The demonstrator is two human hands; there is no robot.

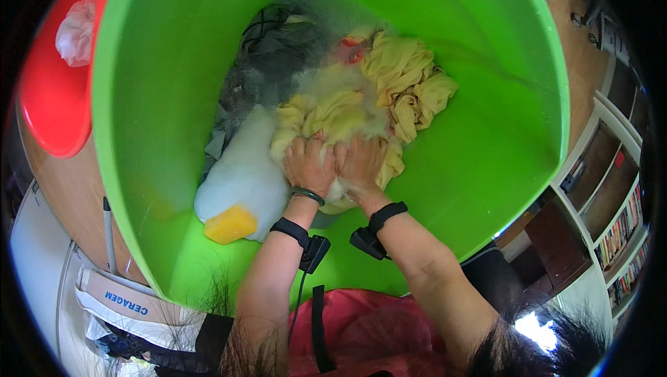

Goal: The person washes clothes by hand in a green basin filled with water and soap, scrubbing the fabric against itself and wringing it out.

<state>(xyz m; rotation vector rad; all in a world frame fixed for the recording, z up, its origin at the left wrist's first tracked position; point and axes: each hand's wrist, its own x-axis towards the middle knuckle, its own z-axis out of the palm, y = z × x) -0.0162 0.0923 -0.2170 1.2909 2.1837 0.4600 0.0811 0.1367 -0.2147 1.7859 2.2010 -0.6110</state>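
Observation:
Inside a large green plastic tub (pixel 500 132), wet yellow cloth (pixel 398 64) with red patches lies bunched in cloudy water and suds. My left hand (pixel 311 166), with a dark bangle at the wrist, is closed over its near end. Right beside it, my right hand (pixel 363 161) also grips the yellow cloth, knuckles up. To the left of my hands rests a pale blue-white rounded object (pixel 239 174); I cannot tell its kind. A yellow soap bar (pixel 231 224) sits on its near end. Dark grey wet cloth (pixel 276 49) lies behind, partly under suds.
A red plastic basin (pixel 54 106) with a crumpled white item (pixel 77 30) stands left of the tub. A grey pole (pixel 108 234) rises near the tub's left wall. Shelves with books (pixel 620 221) are at the right. Black straps with small devices (pixel 314 253) circle both my forearms.

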